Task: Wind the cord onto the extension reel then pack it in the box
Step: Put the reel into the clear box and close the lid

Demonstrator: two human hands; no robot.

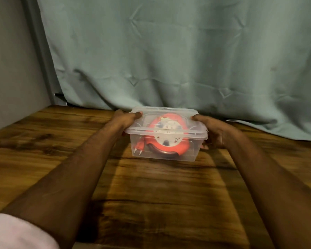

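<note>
Clear plastic formed the box (166, 141), which stood on the wooden table (151, 194) near its far edge, just in front of a grey-green curtain (169, 51). Its lid (169, 123), also clear, lay across the top and looked seated all round, though the picture was a little blurred there. Through the lid and walls showed the orange reel (166, 133), lying tilted inside with its pale round face toward the camera. The plug (139, 147), orange with two metal pins, sat in the box's near left corner beside the reel, pins pointing down toward the floor of the box. A dark curved piece (162, 150) ran along the reel's lower edge; whether it was cord or a handle could not be told.

Both hands gripped the box at its ends. The left hand (127, 121) held the left end, thumb and fingertips pressed on the lid's rim at the far left corner. The right hand (211, 131) wrapped the right end, thumb on top of the lid's edge and fingers curled down along the side wall. Both forearms were bare and stretched out straight over the table. A pale pink sleeve (16, 232) showed at the bottom left corner. A grey wall (11, 60) stood to the left of the curtain.
</note>
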